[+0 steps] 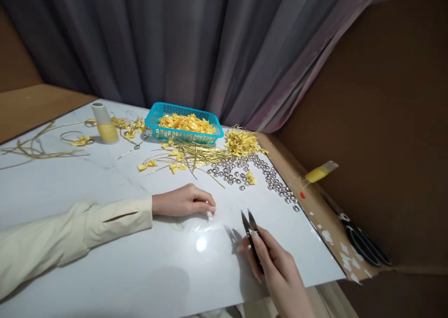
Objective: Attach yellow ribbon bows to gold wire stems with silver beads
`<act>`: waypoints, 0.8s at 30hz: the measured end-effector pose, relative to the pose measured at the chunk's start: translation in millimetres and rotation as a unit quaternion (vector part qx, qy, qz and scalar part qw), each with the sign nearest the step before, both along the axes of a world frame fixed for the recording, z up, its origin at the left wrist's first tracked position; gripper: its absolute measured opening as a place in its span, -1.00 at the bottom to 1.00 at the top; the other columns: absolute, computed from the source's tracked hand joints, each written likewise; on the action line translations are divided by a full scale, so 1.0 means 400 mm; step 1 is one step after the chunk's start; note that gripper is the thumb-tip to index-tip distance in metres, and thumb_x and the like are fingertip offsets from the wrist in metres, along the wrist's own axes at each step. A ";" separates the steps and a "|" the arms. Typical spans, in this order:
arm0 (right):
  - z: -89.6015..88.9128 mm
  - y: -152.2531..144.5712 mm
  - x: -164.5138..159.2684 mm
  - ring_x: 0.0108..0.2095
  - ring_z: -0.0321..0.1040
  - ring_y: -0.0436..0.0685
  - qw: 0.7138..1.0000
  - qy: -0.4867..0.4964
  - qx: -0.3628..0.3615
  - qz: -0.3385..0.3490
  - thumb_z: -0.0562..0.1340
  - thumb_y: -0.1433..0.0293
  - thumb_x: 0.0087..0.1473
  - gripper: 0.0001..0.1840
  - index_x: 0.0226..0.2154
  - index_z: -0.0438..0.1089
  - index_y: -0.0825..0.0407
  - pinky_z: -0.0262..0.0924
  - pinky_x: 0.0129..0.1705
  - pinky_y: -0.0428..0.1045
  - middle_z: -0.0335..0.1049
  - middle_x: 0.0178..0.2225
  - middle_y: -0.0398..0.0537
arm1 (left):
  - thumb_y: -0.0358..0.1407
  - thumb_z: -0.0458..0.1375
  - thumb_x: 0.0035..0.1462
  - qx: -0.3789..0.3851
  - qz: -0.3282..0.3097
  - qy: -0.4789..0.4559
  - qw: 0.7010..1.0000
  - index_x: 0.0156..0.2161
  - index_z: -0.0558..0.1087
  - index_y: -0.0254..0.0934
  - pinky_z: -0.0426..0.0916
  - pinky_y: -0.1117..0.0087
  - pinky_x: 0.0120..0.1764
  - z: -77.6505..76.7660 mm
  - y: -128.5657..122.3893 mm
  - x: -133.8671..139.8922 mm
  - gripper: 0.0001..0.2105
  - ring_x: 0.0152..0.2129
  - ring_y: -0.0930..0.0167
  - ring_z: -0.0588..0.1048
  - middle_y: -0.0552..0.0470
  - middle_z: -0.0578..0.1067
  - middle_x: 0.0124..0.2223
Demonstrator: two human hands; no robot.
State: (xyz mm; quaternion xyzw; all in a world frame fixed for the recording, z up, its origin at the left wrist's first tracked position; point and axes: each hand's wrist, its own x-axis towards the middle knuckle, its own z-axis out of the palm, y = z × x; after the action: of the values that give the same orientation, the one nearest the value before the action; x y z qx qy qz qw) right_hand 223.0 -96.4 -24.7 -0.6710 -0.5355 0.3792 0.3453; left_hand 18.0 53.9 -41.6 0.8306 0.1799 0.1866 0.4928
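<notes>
My right hand (280, 271) grips black thread snips (252, 241), their two pointed blades slightly apart and aimed away from me. Close to the white tabletop, my left hand (187, 200) is closed with thumb and fingertips together. What it pinches, if anything, is too small to make out. Beyond my hands lie many small silver rings (241, 169) with a single yellow bow (250, 178) among them. A bundle of gold wire strips (203, 155) lies behind, next to a few loose yellow bows (177, 168).
A turquoise basket (220, 132) of yellow bows stands at the back. To its right is a yellow-gold heap (242, 141). A thread cone (106, 124) stands left, near loose gold strips (38, 150). On the right ledge are large scissors (364, 243) and a yellow spool (321, 172).
</notes>
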 end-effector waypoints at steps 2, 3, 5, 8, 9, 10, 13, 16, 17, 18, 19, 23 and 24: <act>0.009 0.009 -0.022 -0.59 -0.01 -0.03 0.996 0.068 -0.050 0.017 -0.06 0.00 0.17 -0.44 -0.48 0.35 0.08 -0.09 -0.50 -0.09 0.00 -0.66 -0.22 | -0.34 0.07 0.19 -0.002 -0.001 -0.008 1.000 -0.32 0.52 -0.39 0.27 0.63 -0.32 -0.002 0.001 -0.001 -0.80 -0.42 0.51 0.46 -0.01 0.56 -0.35; 0.009 0.014 -0.032 -0.58 -0.03 -0.04 0.992 0.103 -0.068 0.022 -0.06 -0.02 0.17 -0.40 -0.52 0.34 0.09 -0.10 -0.49 -0.09 -0.02 -0.65 -0.22 | -0.34 0.07 0.19 -0.003 0.000 -0.010 1.000 -0.32 0.52 -0.39 0.27 0.63 -0.32 -0.003 0.001 -0.001 -0.80 -0.42 0.51 0.46 0.00 0.56 -0.35; 0.004 0.022 -0.049 -0.61 -0.08 -0.07 0.981 0.168 -0.094 0.023 -0.04 -0.04 0.15 -0.39 -0.55 0.33 0.11 -0.14 -0.51 -0.10 -0.06 -0.65 -0.24 | -0.33 0.07 0.19 -0.006 0.000 -0.013 1.000 -0.32 0.52 -0.39 0.27 0.64 -0.32 -0.005 0.002 -0.002 -0.80 -0.42 0.52 0.46 0.00 0.56 -0.35; -0.004 0.031 -0.063 -0.67 -0.15 -0.12 0.962 0.242 -0.124 0.034 0.03 -0.04 0.12 -0.42 -0.57 0.29 0.12 -0.21 -0.55 -0.10 -0.14 -0.66 -0.30 | -0.34 0.08 0.18 -0.017 0.001 -0.010 1.000 -0.32 0.53 -0.39 0.27 0.65 -0.33 -0.005 0.002 -0.001 -0.81 -0.42 0.52 0.45 0.01 0.56 -0.35; -0.007 0.033 -0.065 -0.68 -0.15 -0.13 0.957 0.256 -0.130 0.041 0.04 -0.04 0.11 -0.43 -0.57 0.28 0.12 -0.22 -0.55 -0.10 -0.15 -0.67 -0.31 | -0.35 0.08 0.18 -0.022 0.000 -0.009 1.000 -0.32 0.53 -0.40 0.27 0.65 -0.33 -0.005 0.002 -0.001 -0.81 -0.42 0.52 0.45 0.01 0.56 -0.35; -0.008 0.035 -0.066 -0.69 -0.14 -0.14 0.954 0.265 -0.134 0.049 0.04 -0.03 0.12 -0.43 -0.58 0.27 0.12 -0.21 -0.55 -0.10 -0.15 -0.67 -0.31 | -0.35 0.09 0.18 -0.026 -0.001 -0.009 1.000 -0.31 0.53 -0.40 0.27 0.65 -0.33 -0.004 0.002 0.000 -0.81 -0.42 0.52 0.45 0.01 0.56 -0.35; -0.012 0.042 -0.066 -0.69 -0.08 -0.14 0.954 0.266 -0.124 0.059 0.03 0.01 0.15 -0.44 -0.59 0.25 0.12 -0.15 -0.51 -0.10 -0.11 -0.68 -0.31 | -0.35 0.10 0.17 -0.035 -0.004 -0.011 0.999 -0.31 0.53 -0.40 0.28 0.65 -0.33 -0.003 0.001 0.000 -0.81 -0.42 0.51 0.45 0.00 0.56 -0.35; -0.014 0.049 -0.067 -0.69 -0.08 -0.14 0.956 0.262 -0.119 0.062 0.02 0.03 0.17 -0.45 -0.60 0.25 0.12 -0.15 -0.50 -0.10 -0.08 -0.68 -0.30 | -0.34 0.10 0.16 -0.045 -0.004 -0.010 0.999 -0.32 0.54 -0.40 0.28 0.64 -0.33 -0.002 -0.001 -0.001 -0.81 -0.42 0.51 0.46 0.00 0.56 -0.35; -0.015 0.051 -0.068 -0.69 -0.08 -0.14 0.955 0.264 -0.120 0.063 0.03 0.03 0.17 -0.45 -0.59 0.25 0.12 -0.16 -0.51 -0.10 -0.07 -0.68 -0.30 | -0.34 0.10 0.16 -0.047 -0.004 -0.009 0.999 -0.31 0.54 -0.40 0.28 0.63 -0.33 -0.002 -0.001 -0.001 -0.81 -0.42 0.50 0.46 0.00 0.57 -0.35; -0.015 0.053 -0.069 -0.69 -0.09 -0.13 0.954 0.267 -0.120 0.063 0.03 0.03 0.16 -0.46 -0.58 0.26 0.13 -0.18 -0.52 -0.10 -0.06 -0.68 -0.29 | -0.33 0.10 0.16 -0.049 -0.004 -0.010 0.999 -0.31 0.54 -0.39 0.29 0.63 -0.33 -0.002 -0.001 -0.001 -0.81 -0.42 0.50 0.46 -0.01 0.57 -0.35; -0.015 0.055 -0.072 -0.68 -0.09 -0.13 0.953 0.272 -0.117 0.062 0.04 0.03 0.16 -0.47 -0.56 0.28 0.13 -0.19 -0.53 -0.10 -0.04 -0.67 -0.28 | -0.33 0.10 0.16 -0.050 -0.005 -0.010 0.999 -0.31 0.54 -0.39 0.29 0.62 -0.32 -0.002 -0.002 -0.001 -0.81 -0.41 0.50 0.47 -0.01 0.57 -0.34; -0.011 0.061 -0.087 -0.67 -0.09 -0.13 0.949 0.292 -0.107 0.053 0.08 0.04 0.13 -0.52 -0.44 0.32 0.14 -0.23 -0.56 -0.11 0.08 -0.62 -0.24 | -0.31 0.10 0.17 -0.055 -0.011 -0.016 0.998 -0.30 0.54 -0.37 0.30 0.59 -0.29 -0.003 -0.002 0.000 -0.81 -0.39 0.48 0.47 -0.01 0.57 -0.32; -0.010 0.062 -0.091 -0.67 -0.08 -0.13 0.947 0.299 -0.106 0.048 0.10 0.04 0.13 -0.54 -0.40 0.33 0.14 -0.23 -0.57 -0.11 0.11 -0.61 -0.23 | -0.31 0.10 0.17 -0.056 -0.012 -0.016 0.998 -0.30 0.54 -0.37 0.30 0.59 -0.29 -0.003 -0.002 0.000 -0.81 -0.39 0.48 0.47 -0.01 0.57 -0.32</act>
State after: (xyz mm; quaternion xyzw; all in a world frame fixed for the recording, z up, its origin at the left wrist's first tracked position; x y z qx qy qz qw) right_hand 186.5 -71.6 -28.6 -0.5328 -0.3963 0.6331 0.3978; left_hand 18.2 53.3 -42.8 0.8009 0.1724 0.1838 0.5432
